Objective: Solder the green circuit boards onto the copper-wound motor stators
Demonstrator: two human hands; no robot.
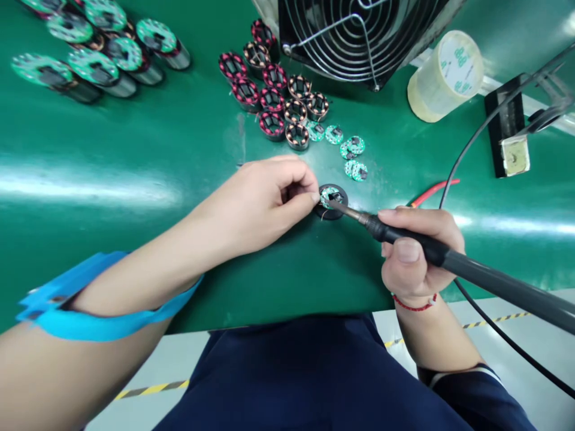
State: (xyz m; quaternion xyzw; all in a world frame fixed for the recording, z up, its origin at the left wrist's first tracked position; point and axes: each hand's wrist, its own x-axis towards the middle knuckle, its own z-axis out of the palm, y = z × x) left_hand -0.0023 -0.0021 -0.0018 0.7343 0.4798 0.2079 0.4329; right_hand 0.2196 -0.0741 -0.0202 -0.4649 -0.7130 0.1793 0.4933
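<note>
Soldering iron [476, 275]: tip at green circuit board [326, 195].
Right hand [420, 254]: wrapped around iron, right of board.
Left hand [272, 206]: thumb, forefinger together at board's left edge.

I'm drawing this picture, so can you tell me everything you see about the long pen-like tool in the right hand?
It looks like a soldering iron: a long grey handle, a black grip and a thin metal-looking shaft ending in a narrow tip. The right hand holds it by the grip. It slants, with its tip at a small green circuit board; whether they touch is hard to tell. The handle's far end is out of the picture.
</note>
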